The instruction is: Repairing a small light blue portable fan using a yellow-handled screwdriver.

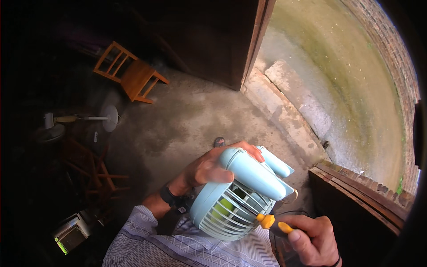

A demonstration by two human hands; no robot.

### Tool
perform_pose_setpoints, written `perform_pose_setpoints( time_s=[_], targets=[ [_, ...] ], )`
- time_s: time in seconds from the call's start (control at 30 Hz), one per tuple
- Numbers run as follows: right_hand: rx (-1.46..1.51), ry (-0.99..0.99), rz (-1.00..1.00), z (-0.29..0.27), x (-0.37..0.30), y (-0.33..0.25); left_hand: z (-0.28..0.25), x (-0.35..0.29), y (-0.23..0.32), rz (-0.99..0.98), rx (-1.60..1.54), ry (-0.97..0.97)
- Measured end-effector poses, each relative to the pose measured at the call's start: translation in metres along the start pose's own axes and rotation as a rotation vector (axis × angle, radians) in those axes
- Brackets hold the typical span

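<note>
A small light-blue fan [250,172] is held up in front of my body, with its round slatted grille toward the lower left. Green blades [222,209] show through the slats. My left hand [211,168] grips the fan from above and behind, thumb over the blue body and fingers partly hidden past it. A screwdriver with a yellow and dark handle [267,221] is in my right hand [315,240]. Its shaft points up and left at the grille's right edge. Whether its tip sits on a screw is hidden.
A wooden chair [137,79] stands on the concrete floor [178,111] at the upper left. A white standing fan [111,118] is at the left, above dark wooden furniture [95,171]. An open doorway with a sill [284,104] lies at the right, with dark door panels beside it.
</note>
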State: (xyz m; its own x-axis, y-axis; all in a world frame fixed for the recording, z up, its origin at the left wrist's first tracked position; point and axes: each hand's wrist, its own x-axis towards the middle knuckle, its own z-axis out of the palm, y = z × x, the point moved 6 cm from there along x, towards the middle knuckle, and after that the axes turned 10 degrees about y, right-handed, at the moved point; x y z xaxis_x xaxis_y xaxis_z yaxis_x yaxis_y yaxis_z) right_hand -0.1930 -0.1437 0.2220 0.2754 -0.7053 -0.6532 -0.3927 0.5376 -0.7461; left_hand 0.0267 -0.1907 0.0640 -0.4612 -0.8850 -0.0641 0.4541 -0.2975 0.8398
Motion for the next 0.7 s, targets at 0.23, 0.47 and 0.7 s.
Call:
perform_pose_setpoints(
  time_s=[0.23,0.47,0.7],
  targets=[
    [-0.666,0.23,-0.682,0.022,-0.014,-0.025,0.004,-0.01,0.008,-0.141,0.015,0.066],
    [-0.768,0.339,-1.176,0.049,-0.017,-0.041,-0.007,-0.021,0.013,-0.098,-0.005,0.09],
    [-0.211,0.369,-0.26,0.036,-0.009,-0.012,-0.005,-0.026,0.026,-0.11,0.045,0.103]
  ],
)
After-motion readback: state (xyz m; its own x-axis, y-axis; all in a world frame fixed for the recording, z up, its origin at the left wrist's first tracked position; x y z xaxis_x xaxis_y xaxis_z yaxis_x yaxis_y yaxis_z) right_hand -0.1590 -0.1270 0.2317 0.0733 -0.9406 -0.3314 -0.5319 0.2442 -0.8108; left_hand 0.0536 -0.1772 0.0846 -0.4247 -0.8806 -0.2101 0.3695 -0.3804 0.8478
